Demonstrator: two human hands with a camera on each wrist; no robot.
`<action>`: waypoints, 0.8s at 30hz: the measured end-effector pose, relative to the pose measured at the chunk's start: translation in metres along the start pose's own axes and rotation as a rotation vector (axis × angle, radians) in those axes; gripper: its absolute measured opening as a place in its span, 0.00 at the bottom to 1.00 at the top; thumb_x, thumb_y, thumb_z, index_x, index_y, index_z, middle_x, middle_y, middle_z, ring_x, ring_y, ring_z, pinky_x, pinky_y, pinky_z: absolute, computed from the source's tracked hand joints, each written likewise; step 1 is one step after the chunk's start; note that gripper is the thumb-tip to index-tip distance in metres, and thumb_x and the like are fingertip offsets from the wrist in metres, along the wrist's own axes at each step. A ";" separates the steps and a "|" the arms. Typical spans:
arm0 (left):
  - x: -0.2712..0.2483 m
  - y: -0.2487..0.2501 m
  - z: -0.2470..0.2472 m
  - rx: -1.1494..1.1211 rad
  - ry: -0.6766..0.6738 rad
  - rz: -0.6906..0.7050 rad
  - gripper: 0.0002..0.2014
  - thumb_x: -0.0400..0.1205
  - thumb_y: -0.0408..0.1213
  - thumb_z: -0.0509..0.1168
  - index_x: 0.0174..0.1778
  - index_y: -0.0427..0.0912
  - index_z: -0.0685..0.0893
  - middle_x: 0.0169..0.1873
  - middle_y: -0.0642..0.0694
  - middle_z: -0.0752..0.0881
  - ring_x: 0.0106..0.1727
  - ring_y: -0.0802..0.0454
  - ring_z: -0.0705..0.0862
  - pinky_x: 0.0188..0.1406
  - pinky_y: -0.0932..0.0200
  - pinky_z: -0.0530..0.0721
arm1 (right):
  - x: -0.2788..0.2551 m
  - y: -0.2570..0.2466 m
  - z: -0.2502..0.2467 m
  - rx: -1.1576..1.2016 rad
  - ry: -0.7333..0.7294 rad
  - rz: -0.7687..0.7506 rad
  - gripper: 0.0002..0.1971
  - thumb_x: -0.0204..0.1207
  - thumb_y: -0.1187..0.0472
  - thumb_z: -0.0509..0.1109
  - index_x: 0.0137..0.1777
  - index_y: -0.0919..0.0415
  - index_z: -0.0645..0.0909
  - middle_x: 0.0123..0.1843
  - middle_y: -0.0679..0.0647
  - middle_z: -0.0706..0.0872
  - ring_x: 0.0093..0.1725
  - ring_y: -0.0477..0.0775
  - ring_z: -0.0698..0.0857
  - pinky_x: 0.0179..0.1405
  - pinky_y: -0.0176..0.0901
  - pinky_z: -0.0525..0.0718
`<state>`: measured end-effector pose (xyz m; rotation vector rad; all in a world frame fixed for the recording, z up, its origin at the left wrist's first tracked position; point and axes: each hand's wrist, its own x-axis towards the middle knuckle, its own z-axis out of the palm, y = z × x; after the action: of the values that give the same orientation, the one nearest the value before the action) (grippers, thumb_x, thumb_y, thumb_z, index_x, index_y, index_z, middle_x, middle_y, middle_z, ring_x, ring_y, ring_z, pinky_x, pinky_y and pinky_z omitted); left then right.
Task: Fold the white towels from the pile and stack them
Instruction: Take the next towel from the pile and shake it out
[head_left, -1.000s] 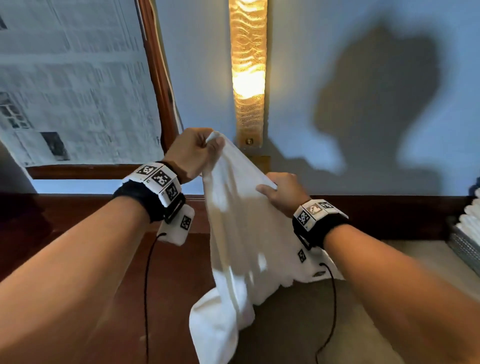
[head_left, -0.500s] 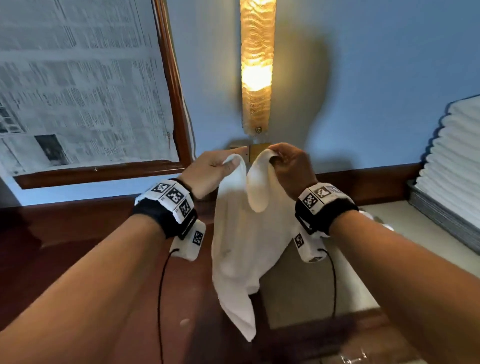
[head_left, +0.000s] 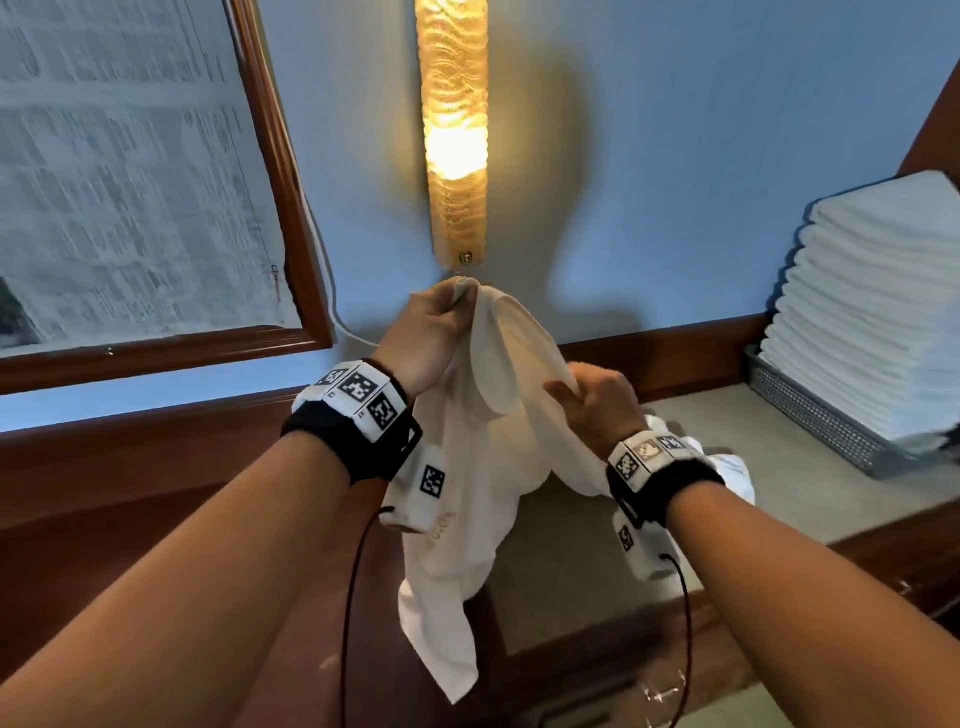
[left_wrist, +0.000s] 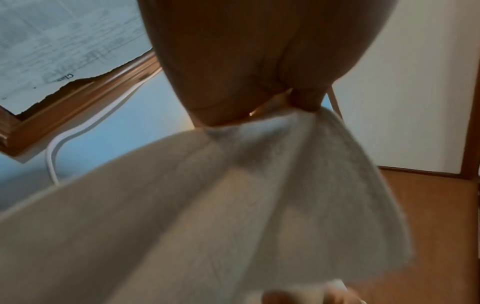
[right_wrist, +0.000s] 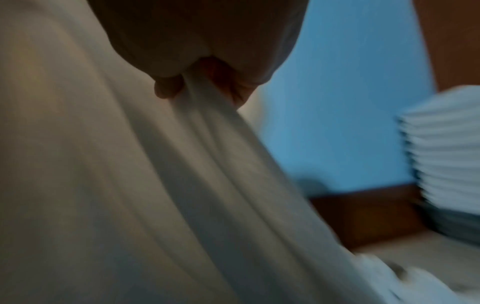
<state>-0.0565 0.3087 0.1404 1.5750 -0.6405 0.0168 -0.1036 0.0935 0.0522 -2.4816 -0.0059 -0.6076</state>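
While the left hand (head_left: 431, 332) pinches one towel (head_left: 483, 467) corner high, the right hand (head_left: 597, 400) pinches its edge, likely seeking the next corner to spread it.

A hotel-like room is showing: a glowing wall lamp (head_left: 456, 130), wood-trimmed bench (head_left: 737, 467), stacked white towels (head_left: 878, 312) sitting in a tray (head_left: 810, 421).

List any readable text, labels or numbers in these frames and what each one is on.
Nothing reads in full.
"Cla…": a partial upside-down heading on the newspaper in the left wrist view; the rest is blurred.
Newspaper columns, head view: too small and blurred.
Left wristband and right wristband: square black-and-white marker codes, no words.
White towel: faint marks, unreadable.
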 end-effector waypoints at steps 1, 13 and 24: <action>0.001 0.000 0.001 -0.028 -0.021 -0.019 0.13 0.85 0.44 0.63 0.37 0.54 0.88 0.37 0.51 0.84 0.47 0.48 0.80 0.54 0.49 0.77 | -0.004 0.018 -0.001 0.013 -0.024 0.102 0.12 0.84 0.52 0.67 0.51 0.61 0.86 0.46 0.57 0.88 0.46 0.61 0.85 0.48 0.50 0.82; 0.040 -0.007 0.075 0.128 -0.044 0.091 0.06 0.90 0.40 0.61 0.58 0.46 0.83 0.45 0.56 0.83 0.41 0.73 0.80 0.48 0.73 0.76 | 0.066 0.004 -0.063 0.380 0.145 -0.109 0.08 0.71 0.59 0.66 0.39 0.57 0.87 0.32 0.52 0.85 0.35 0.46 0.80 0.38 0.43 0.80; 0.063 0.008 0.108 0.440 -0.025 0.182 0.17 0.90 0.41 0.60 0.42 0.33 0.82 0.34 0.48 0.78 0.36 0.59 0.72 0.38 0.61 0.73 | 0.035 0.055 -0.081 0.164 0.105 -0.084 0.18 0.78 0.54 0.75 0.28 0.48 0.73 0.24 0.45 0.74 0.26 0.44 0.71 0.30 0.41 0.72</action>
<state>-0.0460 0.1851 0.1577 1.9343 -0.8378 0.2915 -0.0994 -0.0001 0.0968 -2.2973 -0.1159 -0.7426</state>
